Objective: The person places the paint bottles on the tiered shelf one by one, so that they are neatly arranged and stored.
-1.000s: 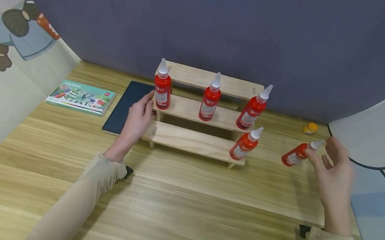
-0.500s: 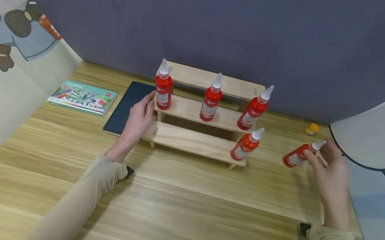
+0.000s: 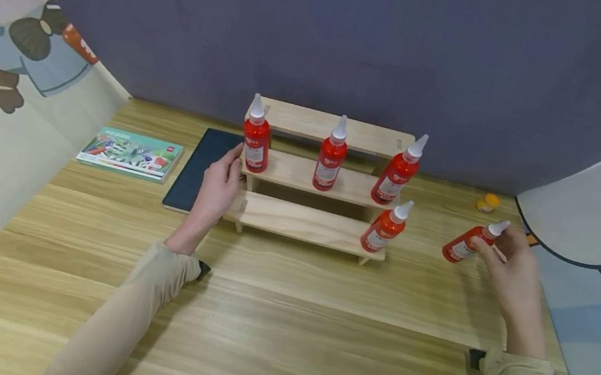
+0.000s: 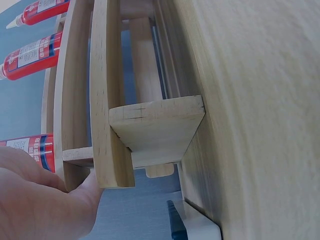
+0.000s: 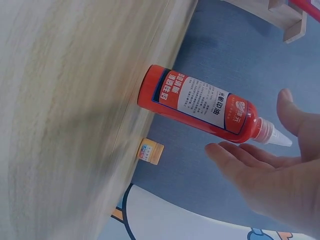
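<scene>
My left hand (image 3: 219, 187) holds the left end of a three-tier wooden display rack (image 3: 297, 215) at its middle tier. In the left wrist view, its thumb and fingers lie at the plank's end. Three red squeeze bottles with white pointed tips stand on the middle tier: left (image 3: 256, 145), centre (image 3: 329, 163) and right (image 3: 393, 179). Another red bottle (image 3: 381, 232) stands at the right of the lowest tier. My right hand (image 3: 515, 277) is beside a separate red bottle (image 3: 460, 248) standing on the table. In the right wrist view, thumb and fingers (image 5: 232, 157) are spread around the bottle's upper part.
Behind the right-hand bottle sits a small yellow-capped jar (image 3: 488, 202). Left of the rack lie a dark notebook (image 3: 194, 169) and a green illustrated booklet (image 3: 131, 154). A dark blue panel (image 3: 339, 43) rises behind the wooden table (image 3: 290, 322).
My right hand has shifted slightly left, closer to the lone bottle, which stays standing. The left hand keeps its place on the rack. The head view has moved a little.
</scene>
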Tool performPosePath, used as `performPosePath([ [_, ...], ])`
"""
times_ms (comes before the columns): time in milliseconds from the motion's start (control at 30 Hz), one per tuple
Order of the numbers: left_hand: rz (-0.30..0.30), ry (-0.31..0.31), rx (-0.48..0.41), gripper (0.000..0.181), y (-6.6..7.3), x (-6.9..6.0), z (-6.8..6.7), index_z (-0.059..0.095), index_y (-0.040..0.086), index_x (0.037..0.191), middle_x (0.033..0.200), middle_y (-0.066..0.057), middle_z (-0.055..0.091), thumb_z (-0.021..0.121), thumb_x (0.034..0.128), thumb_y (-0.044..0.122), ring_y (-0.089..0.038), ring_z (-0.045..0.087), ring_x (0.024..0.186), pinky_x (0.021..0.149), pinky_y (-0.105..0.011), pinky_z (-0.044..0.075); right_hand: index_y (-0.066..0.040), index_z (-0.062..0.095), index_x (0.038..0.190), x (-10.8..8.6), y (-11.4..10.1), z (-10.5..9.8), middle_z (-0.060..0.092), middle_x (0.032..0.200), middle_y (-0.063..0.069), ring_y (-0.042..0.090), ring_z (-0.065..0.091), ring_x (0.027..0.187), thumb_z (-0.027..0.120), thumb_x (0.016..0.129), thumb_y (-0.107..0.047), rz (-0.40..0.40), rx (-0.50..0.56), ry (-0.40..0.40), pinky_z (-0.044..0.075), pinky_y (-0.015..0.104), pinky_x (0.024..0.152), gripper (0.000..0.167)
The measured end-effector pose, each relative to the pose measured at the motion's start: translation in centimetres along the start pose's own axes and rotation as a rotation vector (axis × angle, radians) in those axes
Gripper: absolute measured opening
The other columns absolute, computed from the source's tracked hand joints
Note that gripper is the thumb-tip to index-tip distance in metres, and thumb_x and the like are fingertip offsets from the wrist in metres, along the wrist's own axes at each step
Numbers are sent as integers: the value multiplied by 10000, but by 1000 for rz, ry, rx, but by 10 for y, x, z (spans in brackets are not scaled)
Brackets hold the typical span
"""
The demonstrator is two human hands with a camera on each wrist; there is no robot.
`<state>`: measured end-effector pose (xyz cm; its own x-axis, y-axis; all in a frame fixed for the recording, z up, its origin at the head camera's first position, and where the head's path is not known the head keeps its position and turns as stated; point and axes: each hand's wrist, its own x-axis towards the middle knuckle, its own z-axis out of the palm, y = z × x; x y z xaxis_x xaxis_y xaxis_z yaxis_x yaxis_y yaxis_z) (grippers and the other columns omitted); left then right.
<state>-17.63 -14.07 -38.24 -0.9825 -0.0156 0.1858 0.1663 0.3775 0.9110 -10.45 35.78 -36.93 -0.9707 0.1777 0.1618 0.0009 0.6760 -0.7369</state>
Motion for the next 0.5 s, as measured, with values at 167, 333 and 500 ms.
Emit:
performPosePath([
  [167, -3, -1, -12, 482, 0, 0, 0, 374, -34, 1642, 1238, -325, 617, 369, 1179, 100, -400, 687, 1104, 996, -525, 588, 151, 465, 1353, 1, 2, 1, 542, 1355, 183, 127, 568, 1305, 664, 1086, -120, -30, 15, 10, 459, 33, 915, 429],
  [333, -2, 3, -17, 480, 1, 0, 0, 377, -35, 1640, 1262, -327, 613, 373, 1179, 102, -400, 679, 1136, 1007, -517, 584, 147, 508, 1257, 3, 4, 2, 537, 1269, 82, -69, 539, 1158, 669, 1082, -103, -50, 9, 20, 462, 32, 900, 345],
  [500, -3, 5, -21, 482, 0, 0, 0, 374, -41, 1639, 1183, -320, 607, 370, 1180, 108, -406, 671, 1164, 1014, -516, 580, 143, 550, 1293, 4, 6, 2, 580, 1310, 245, -48, 555, 1112, 643, 1098, -117, -57, -62, 21, 433, 15, 863, 338],
])
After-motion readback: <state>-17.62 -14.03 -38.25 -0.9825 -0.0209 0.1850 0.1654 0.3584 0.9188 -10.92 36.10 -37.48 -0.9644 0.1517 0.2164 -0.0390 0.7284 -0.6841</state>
